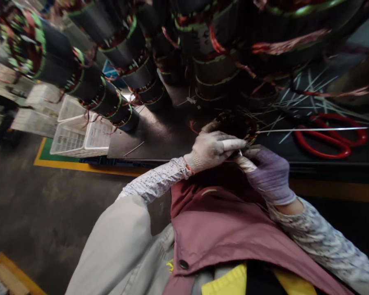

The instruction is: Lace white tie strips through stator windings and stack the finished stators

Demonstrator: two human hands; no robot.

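Observation:
A motor stator (250,123) with dark windings and a pale green edge lies at the bench's near edge, partly hidden by both hands. My left hand (213,149), in a white glove, is closed over its near left rim. In a purple-stained glove, my right hand (270,174) is at the near right rim, thumb and fingers pinched together. A short bit of thin white cord (240,152) shows between the two hands at the right fingertips. One long thin white strip (310,130) stretches right from the stator's rim, above red-handled scissors (329,141).
Stacked stators (215,61) with copper-red leads tower along the back of the dark bench (160,143); a leaning stack (89,78) stands left. Loose white strips (310,94) are scattered at the right. White plastic baskets (69,137) sit beyond the bench's left end.

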